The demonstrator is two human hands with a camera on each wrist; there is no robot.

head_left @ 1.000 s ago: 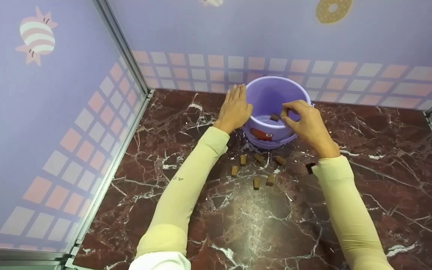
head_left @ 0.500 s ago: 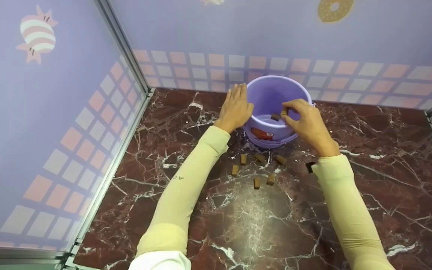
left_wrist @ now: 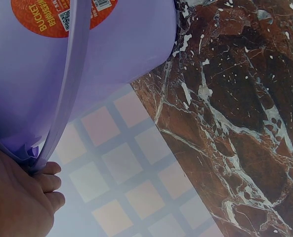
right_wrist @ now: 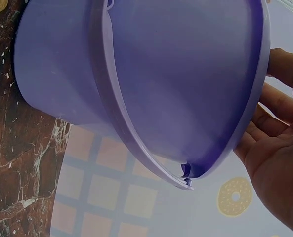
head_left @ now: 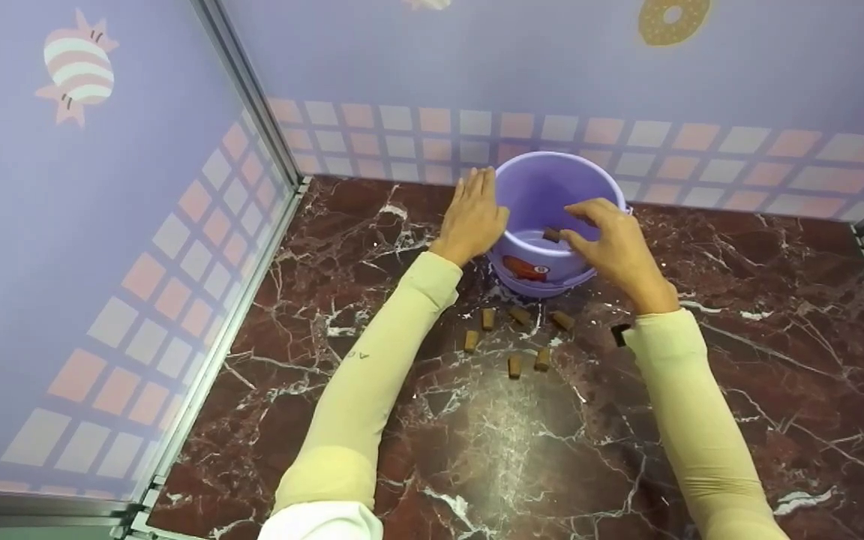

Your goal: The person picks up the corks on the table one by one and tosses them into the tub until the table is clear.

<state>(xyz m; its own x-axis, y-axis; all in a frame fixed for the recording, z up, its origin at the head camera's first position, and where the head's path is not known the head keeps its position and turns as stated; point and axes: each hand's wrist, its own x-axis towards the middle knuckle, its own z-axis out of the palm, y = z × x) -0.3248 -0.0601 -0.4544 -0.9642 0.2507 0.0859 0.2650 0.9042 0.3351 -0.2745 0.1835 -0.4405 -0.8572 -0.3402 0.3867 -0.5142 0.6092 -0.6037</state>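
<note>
A purple bucket [head_left: 533, 262] stands near the back wall, its handle hanging down in front. My left hand [head_left: 471, 219] rests against the bucket's left rim, fingers straight; in the left wrist view that hand [left_wrist: 20, 197] touches the bucket beside the handle hinge. Over the bucket's right rim is my right hand [head_left: 612, 244], its thumb and forefinger apart with nothing visible between them. The right wrist view shows this hand [right_wrist: 279, 128] at the rim. One brown cork stopper [head_left: 552, 235] shows inside the bucket. Several tapered cork stoppers [head_left: 542, 360] lie on the table in front of it.
The table [head_left: 417, 457] is dark red with marble veins. A purple wall [head_left: 372, 60] with pink and white squares stands close behind the bucket. Another patterned wall [head_left: 132, 202] rises along the left side, edged by a metal frame.
My right hand has let go of the cork stopper it pinched over the bucket; thumb and forefinger have spread slightly. The left hand and the stoppers on the table stay in place.
</note>
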